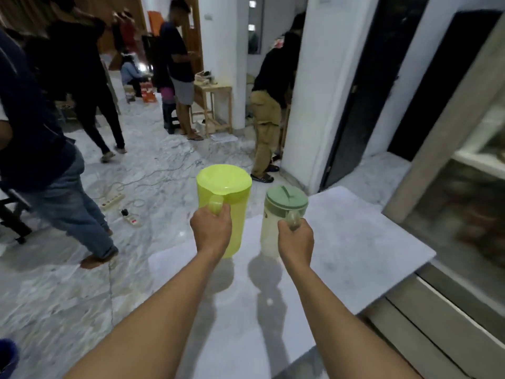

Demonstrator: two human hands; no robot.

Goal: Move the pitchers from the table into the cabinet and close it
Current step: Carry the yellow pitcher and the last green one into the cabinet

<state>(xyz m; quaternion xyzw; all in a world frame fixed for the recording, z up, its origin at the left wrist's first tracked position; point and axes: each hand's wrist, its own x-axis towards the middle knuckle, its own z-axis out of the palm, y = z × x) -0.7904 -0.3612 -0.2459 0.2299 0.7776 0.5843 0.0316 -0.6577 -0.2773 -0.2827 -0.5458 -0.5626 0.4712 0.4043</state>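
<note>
My left hand point(211, 230) grips the handle of a lime-yellow open pitcher point(228, 187), held upright just above the near-left part of the pale table point(355, 242). My right hand point(296, 242) grips the handle of a clear pitcher with a green lid point(284, 203), also upright over the table. Both pitchers cast shadows on the tabletop below them. A glass-fronted cabinet point(464, 201) stands at the right, blurred; I cannot tell how its door stands.
Several people stand and walk on the marble floor at left and ahead. Power strips point(112, 201) and cables lie on the floor left of the table. A white pillar point(308, 105) rises beyond the table, and a wooden stool-table point(216, 105) stands further back.
</note>
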